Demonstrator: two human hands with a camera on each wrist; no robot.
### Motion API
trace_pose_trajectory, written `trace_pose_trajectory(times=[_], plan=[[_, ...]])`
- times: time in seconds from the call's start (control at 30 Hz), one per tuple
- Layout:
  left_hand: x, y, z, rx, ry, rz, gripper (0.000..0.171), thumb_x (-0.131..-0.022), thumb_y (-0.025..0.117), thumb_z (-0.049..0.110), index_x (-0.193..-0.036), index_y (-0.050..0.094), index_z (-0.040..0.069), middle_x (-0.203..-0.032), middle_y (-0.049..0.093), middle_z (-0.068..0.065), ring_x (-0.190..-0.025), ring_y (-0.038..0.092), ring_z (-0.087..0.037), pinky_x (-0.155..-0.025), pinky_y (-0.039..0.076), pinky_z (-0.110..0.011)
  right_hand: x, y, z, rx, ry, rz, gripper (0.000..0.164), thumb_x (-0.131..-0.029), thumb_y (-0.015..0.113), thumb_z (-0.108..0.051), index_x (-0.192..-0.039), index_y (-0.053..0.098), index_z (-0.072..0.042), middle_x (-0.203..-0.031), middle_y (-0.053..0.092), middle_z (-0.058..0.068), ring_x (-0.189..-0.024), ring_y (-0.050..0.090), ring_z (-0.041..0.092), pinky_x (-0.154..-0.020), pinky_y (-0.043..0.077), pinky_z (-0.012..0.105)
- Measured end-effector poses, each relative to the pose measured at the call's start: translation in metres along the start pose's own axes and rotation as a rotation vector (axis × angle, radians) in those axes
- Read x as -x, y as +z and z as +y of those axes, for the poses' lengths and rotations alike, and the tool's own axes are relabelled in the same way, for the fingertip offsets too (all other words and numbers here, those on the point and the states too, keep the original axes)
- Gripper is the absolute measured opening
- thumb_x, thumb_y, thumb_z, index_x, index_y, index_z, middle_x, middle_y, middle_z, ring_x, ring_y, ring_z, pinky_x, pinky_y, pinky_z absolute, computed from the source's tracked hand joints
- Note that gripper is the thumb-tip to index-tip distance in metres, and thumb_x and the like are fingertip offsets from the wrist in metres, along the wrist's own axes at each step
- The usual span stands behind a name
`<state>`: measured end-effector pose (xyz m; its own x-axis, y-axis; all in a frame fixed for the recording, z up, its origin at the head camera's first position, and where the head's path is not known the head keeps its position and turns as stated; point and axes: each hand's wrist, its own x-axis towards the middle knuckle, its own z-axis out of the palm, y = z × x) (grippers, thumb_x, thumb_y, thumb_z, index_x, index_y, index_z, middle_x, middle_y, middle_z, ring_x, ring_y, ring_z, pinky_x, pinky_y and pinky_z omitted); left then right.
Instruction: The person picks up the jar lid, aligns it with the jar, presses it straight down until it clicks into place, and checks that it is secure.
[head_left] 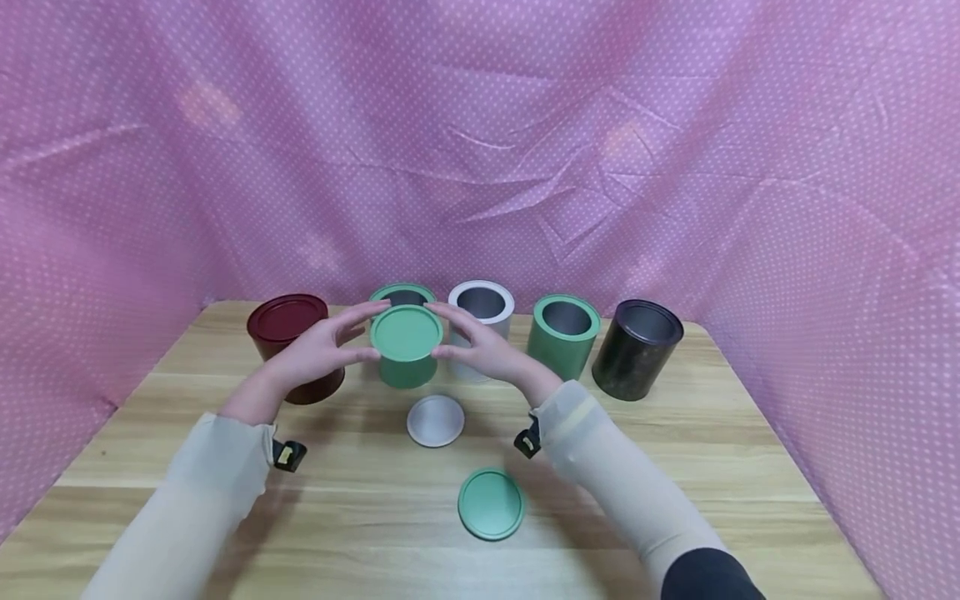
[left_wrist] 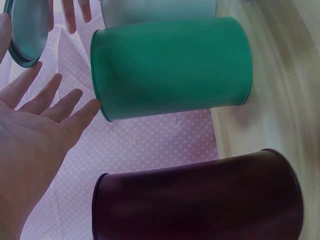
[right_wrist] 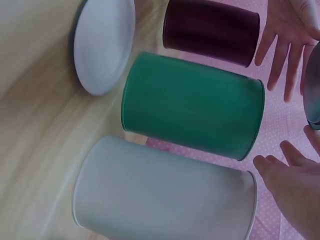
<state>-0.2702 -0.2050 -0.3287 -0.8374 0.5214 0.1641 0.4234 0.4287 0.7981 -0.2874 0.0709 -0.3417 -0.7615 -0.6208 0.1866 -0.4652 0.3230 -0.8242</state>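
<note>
Pinching lid (head_left: pixel 407 333) by edge with left hand (head_left: pixel 322 348) and right hand (head_left: pixel 486 348), as far as visible, above can (head_left: pixel 408 376), just left of frame centre. Probably aligning; next, likely to lower it level.

Wooden table (head_left: pixel 360 525), 5 upright cans (head_left: pixel 561 354), 1 silver lid (head_left: pixel 436 421), 1 green lid (head_left: pixel 491 504)

pink cloth (head_left: pixel 480 92) dotted with white hangs creased behind and on both sides — soft patches of light (head_left: pixel 210 104) on it — around a pale wood-grained bench (head_left: pixel 360 517).
</note>
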Motion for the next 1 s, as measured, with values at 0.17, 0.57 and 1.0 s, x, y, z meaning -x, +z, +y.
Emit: trace_pose_trajectory(times=[0.17,0.57,1.0], plan=[[-0.007,-0.009,0.003,-0.018,-0.021,-0.019,0.069,-0.090,0.069,0.015,-0.149,0.035,0.007,-0.157,0.029,-0.014,-0.147,0.021,-0.035,-0.117,0.023,-0.057,-0.008,-0.008,-0.002,0.055,0.010,-0.001,0.068,-0.092,0.065,-0.018,-0.151,0.032,-0.014,-0.160,0.024,0.009,-0.149,0.018,0.025,-0.121,0.020,0.045],[-0.022,-0.022,-0.002,0.044,-0.042,-0.034,0.068,-0.091,0.068,0.018,-0.150,0.034,0.008,-0.156,0.032,-0.013,-0.147,0.022,-0.033,-0.118,0.022,-0.056,-0.030,-0.020,-0.003,0.057,0.013,-0.031,0.066,-0.094,0.063,-0.019,-0.151,0.032,-0.011,-0.159,0.027,0.008,-0.148,0.022,0.023,-0.120,0.022,0.042],[-0.032,-0.032,-0.005,0.031,-0.147,-0.059,0.072,-0.092,0.067,0.032,-0.152,0.031,0.015,-0.157,0.031,-0.011,-0.145,0.023,-0.041,-0.114,0.023,-0.062,-0.048,-0.031,-0.003,0.159,0.061,-0.093,0.064,-0.093,0.064,-0.027,-0.150,0.036,-0.016,-0.153,0.039,0.003,-0.145,0.030,0.020,-0.120,0.025,0.040]])
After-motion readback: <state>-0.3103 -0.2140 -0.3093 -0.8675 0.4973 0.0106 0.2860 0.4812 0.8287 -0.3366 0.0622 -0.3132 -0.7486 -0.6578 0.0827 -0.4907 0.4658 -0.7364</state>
